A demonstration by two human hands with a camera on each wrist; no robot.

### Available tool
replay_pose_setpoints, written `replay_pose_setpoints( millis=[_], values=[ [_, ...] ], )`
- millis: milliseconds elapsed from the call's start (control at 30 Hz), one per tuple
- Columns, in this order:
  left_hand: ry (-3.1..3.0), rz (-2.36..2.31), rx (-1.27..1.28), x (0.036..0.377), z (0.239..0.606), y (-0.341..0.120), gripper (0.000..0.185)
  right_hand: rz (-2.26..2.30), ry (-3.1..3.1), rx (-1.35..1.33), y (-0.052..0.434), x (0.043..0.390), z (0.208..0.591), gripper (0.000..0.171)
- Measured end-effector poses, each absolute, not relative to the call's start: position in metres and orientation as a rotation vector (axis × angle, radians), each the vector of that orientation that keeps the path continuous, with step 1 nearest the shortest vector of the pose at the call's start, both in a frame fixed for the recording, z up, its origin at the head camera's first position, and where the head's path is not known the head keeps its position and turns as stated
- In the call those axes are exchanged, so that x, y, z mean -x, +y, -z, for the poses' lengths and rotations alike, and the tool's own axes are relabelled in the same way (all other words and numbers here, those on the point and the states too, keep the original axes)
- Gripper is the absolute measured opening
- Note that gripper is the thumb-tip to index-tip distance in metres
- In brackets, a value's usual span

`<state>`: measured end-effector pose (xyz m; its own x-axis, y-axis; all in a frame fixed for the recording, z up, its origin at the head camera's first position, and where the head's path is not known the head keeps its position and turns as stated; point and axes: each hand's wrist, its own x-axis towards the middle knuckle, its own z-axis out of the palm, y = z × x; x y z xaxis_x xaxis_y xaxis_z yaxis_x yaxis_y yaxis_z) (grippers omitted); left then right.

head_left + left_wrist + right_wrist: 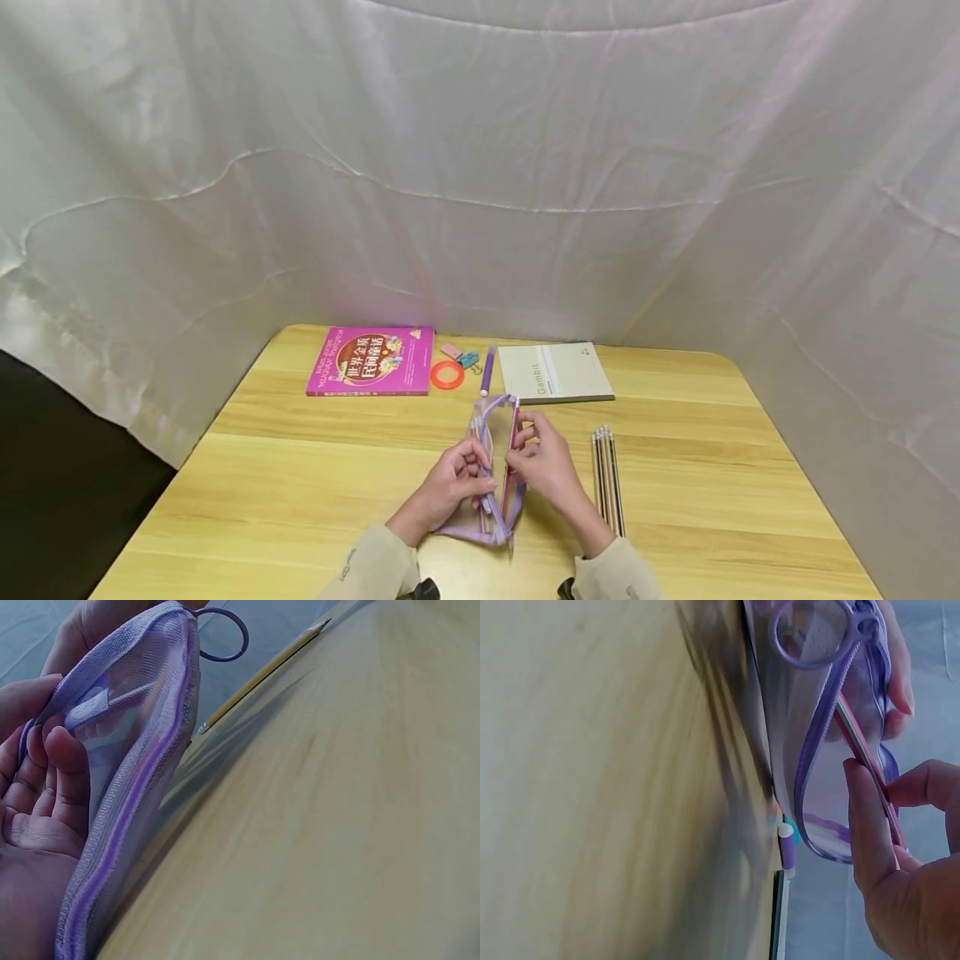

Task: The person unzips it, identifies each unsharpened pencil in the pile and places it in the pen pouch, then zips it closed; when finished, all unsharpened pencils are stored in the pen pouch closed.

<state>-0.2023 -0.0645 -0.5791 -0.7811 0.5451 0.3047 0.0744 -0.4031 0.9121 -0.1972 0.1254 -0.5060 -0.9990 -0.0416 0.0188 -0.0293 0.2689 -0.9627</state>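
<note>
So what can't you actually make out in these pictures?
- Contents of the purple mesh pouch: head view too small, both hands cover it; wrist views blurred.
- Left hand: left wrist view cuts it off at the edge.
- Small clips by the pink book: too small to identify.
- Pencils: count unclear, packed together.

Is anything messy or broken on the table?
Nothing looks broken or spilled. Both hands, left hand and right hand, hold the purple mesh pencil pouch open. The pencils lie in a neat row, and the pink book and notebook lie flat.
</note>
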Motion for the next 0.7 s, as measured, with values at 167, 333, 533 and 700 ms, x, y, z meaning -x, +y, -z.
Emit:
replay_pose_setpoints(
  millis=[167,333,533,700],
  values=[
    [1.551,-2.216,-0.774,0.2019,0.5783,-0.0645,0.037,1.826,2.523,0.083,0.1234,0.1963,0.5088,0.062],
    [1.570,-2.192,-0.717,0.2005,0.5763,-0.0647,0.040,1.791,2.534,0.095,0.1238,0.1961,0.5129,0.062],
    [1.555,-2.195,-0.757,0.2012,0.5778,-0.0641,0.039,1.747,2.570,0.118,0.1232,0.1950,0.5128,0.061],
    [1.547,-2.197,-0.786,0.2014,0.5772,-0.0632,0.035,1.716,2.591,0.143,0.1208,0.1950,0.5121,0.061]
  ],
)
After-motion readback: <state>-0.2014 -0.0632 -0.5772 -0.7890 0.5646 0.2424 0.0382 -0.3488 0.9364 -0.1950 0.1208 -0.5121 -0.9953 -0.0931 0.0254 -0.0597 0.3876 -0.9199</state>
